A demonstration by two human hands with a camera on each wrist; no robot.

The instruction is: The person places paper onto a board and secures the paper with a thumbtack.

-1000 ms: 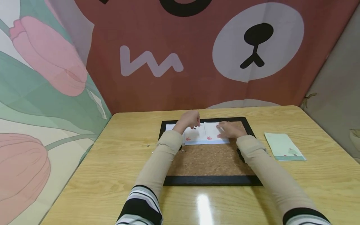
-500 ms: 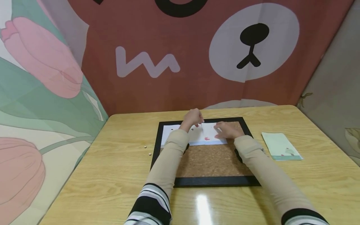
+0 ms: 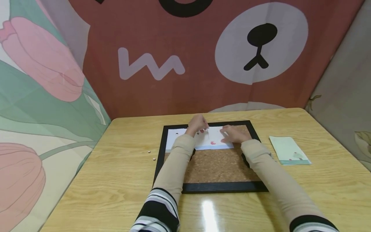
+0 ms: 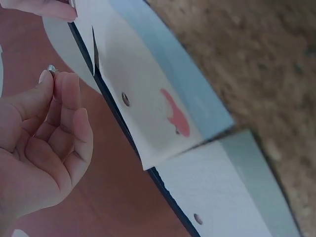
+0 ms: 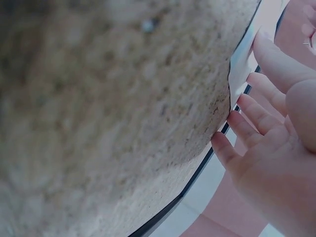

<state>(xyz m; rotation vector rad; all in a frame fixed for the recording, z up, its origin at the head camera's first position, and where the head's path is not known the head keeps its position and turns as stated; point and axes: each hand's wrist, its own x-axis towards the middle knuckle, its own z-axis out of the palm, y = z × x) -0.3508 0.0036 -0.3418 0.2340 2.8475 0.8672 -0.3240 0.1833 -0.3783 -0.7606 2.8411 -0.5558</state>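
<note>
My left hand (image 3: 197, 123) pinches a silver thumbtack (image 4: 51, 68) between thumb and index finger, over the top part of the black-framed corkboard (image 3: 220, 167). Along the board's top lie white note sheets with blue lower bands. The middle sheet (image 4: 148, 94) has a red print and a tack (image 4: 125, 98) in it. A tack (image 4: 198, 218) also sits in the left sheet (image 4: 217, 182). My right hand (image 3: 234, 133) rests on the right sheet (image 3: 215, 135), fingers spread and fairly straight, with fingertips (image 5: 221, 143) at the sheet and bare cork.
Two loose thumbtacks (image 3: 154, 159) lie on the wooden table (image 3: 116, 167) left of the board. A pale green notepad (image 3: 290, 149) lies to the board's right. Behind the table hangs a brown printed cloth (image 3: 145, 93).
My left hand has moved right along the board's top, to the meeting edges of the middle and right sheets, then dipped slightly. The right hand stays on its sheet. The head view has shifted slightly.
</note>
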